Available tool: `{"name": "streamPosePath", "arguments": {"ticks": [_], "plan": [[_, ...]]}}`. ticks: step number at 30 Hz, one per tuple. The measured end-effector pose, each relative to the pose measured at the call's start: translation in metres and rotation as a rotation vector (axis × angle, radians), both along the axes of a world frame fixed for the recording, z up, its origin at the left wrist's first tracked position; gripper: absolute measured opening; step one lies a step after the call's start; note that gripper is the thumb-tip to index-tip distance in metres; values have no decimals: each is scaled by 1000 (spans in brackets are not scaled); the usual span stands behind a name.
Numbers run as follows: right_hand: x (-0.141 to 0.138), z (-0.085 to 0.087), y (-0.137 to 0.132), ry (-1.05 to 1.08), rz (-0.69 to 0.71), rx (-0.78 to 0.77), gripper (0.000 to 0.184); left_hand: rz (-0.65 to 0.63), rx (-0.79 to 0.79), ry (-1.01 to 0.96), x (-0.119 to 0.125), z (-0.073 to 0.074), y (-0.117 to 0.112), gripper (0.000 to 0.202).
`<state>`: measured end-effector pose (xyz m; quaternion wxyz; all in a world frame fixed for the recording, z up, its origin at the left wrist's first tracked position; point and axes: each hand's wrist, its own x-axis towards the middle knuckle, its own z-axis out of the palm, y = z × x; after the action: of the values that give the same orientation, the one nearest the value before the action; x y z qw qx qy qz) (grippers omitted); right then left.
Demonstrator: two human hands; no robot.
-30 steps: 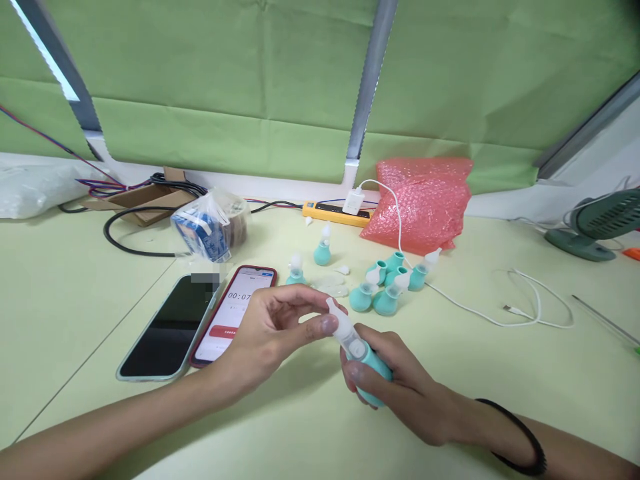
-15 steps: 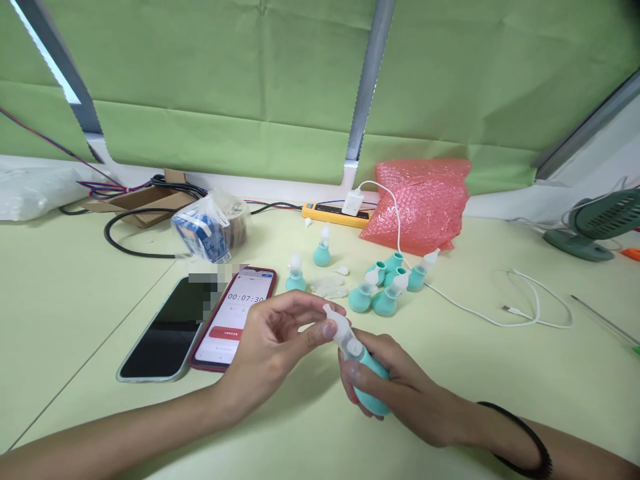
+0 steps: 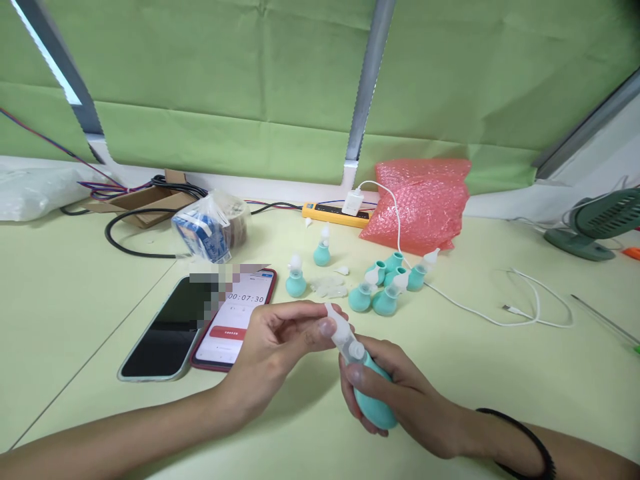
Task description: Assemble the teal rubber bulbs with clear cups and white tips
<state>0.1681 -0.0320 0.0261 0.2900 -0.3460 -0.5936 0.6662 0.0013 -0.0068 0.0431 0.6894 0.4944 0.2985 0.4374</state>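
Note:
My right hand [image 3: 405, 400] is wrapped round a teal rubber bulb [image 3: 375, 403] low in the middle of the table. A clear plastic nozzle [image 3: 343, 331] sticks up and left out of the bulb. My left hand [image 3: 280, 343] pinches that nozzle between thumb and fingertips. A black band circles my right wrist [image 3: 525, 437]. Just behind my hands lie several more teal bulbs with white tips [image 3: 385, 287], two standing apart at the left [image 3: 296, 277], and some loose clear parts [image 3: 330, 288].
Two phones lie to the left, one dark [image 3: 167, 330], one showing a timer [image 3: 235, 320]. Behind are a wrapped blue box [image 3: 207, 230], a cardboard box with cables [image 3: 145, 197], a yellow power strip [image 3: 333, 212], pink bubble wrap [image 3: 420, 200], a white cable [image 3: 500, 303] and a green fan [image 3: 595, 227].
Both hands have sunk a little toward the table with the bulb and nozzle; the bulb shows more below my right fingers. The timer has run on.

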Motion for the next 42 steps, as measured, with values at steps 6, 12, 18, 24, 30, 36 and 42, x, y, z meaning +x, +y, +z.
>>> {"name": "streamPosePath", "arguments": {"ticks": [6,12,18,24,30,36,42], "plan": [[-3,2,1,70,-2,-103,27,5,-88,-22,0,0,0,14],[-4,0,0,96,-10,-132,27,41,-119,-28,1,-1,-3,12],[-4,-1,4,152,18,-241,26,68,-182,-20,4,-2,-2,14],[-5,-8,6,302,63,-364,24,32,-244,-69,5,-5,-1,13],[-7,-9,7,430,114,-476,24,35,-212,-78,4,-5,0,12],[-4,-3,4,362,87,-469,26,55,-131,-30,3,-4,-1,13],[-3,0,1,363,84,-453,26,26,-112,-55,5,-5,-3,15]]}}
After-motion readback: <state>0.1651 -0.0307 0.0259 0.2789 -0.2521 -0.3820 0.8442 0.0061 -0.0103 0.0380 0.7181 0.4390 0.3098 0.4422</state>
